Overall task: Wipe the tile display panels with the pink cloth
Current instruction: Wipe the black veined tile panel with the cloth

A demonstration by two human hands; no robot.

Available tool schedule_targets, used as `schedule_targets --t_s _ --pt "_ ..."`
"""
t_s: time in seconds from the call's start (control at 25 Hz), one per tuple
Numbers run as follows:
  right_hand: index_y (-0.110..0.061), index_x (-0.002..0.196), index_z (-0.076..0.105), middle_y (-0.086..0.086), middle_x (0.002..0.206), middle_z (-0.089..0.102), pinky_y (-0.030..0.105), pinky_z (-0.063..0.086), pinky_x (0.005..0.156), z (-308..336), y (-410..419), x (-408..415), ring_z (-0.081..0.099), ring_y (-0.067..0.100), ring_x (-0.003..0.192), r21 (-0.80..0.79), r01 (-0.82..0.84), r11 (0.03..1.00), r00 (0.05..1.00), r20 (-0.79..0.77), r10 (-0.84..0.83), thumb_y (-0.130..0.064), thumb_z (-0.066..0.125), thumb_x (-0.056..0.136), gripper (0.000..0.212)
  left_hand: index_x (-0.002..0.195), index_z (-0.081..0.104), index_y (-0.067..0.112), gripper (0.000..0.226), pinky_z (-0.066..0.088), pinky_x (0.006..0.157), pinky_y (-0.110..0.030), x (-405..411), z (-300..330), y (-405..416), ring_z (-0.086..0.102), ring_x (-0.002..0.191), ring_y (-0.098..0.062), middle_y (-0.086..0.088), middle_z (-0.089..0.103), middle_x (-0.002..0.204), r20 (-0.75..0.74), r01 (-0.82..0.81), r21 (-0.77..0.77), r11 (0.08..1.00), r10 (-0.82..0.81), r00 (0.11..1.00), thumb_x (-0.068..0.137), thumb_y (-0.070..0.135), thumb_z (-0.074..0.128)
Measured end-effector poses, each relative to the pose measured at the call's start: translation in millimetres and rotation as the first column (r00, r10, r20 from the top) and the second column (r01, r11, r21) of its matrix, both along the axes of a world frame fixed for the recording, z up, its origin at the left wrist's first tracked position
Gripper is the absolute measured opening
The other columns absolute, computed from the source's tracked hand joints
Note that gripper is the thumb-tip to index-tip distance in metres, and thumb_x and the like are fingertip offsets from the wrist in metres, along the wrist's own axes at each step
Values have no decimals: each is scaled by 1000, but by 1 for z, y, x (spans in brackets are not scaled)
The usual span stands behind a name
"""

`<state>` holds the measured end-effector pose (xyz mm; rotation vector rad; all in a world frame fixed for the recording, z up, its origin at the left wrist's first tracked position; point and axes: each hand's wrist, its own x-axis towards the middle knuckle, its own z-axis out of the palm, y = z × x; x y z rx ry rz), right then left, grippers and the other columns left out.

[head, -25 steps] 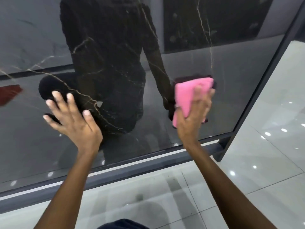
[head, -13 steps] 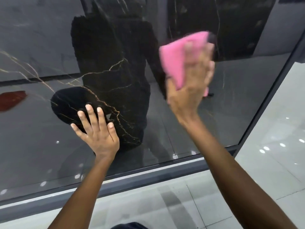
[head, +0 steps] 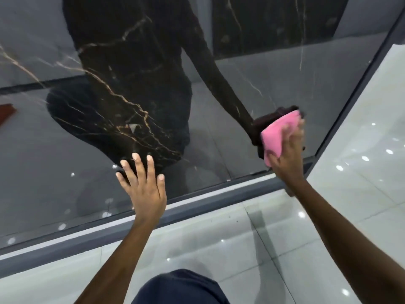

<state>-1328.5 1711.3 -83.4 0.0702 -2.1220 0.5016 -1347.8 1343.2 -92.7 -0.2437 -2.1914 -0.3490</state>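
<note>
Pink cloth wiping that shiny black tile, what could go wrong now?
The bare left hand presses flat on the glossy tile panel, so it may leave fresh smudges. The pink cloth under the right hand sits close to the panel's lower corner and could snag on the frame.

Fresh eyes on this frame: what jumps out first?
The pink cloth, pressed by the right hand against the glossy dark tile panel near its lower right corner. Next, the left hand spread flat on the panel's lower middle, just above the grey frame rail. The panel's gold veining and the person's dark reflection fill the centre.
</note>
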Motion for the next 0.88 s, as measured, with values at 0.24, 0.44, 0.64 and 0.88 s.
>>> schedule_targets --t_s 0.24,0.44,0.64,0.88 --pt "-15 153 12 10 156 26 22 26 110 -29 -5 -20 33 23 139 -981 49 190 944 -17 -329 -33 51 97 70 154 2 18 58 -15 117 -46 -20 -17 6 1 139 -41 -15 1 155 -171 -56 -2 998 55 984 102 34 24" --pt "-52 148 5 -24 159 -2 55 30 110 -249 -70 -99 20 7 145 -899 310 308 950 302 -75 -65 67 75 97 156 -6 22 57 -9 119 -49 -26 -23 7 -15 149 -27 0 -16 162 -232 -50 0 999 48 971 104 37 15" --pt "-20 155 3 -13 158 1 15 14 116 -61 -133 -7 10 3 144 -936 114 333 993 120 -2 -36 54 97 79 156 -6 20 57 -7 117 -51 -24 -22 6 -16 149 -28 -2 -16 162 -234 -30 -18 999 25 972 105 37 14" --pt "-18 154 13 7 160 17 48 26 115 -27 -141 -19 26 25 143 -978 192 86 953 165 -254 -44 47 89 78 155 -8 21 57 -7 118 -50 -24 -20 8 -16 149 -27 -1 -18 162 -240 -51 -33 998 42 970 105 37 12"
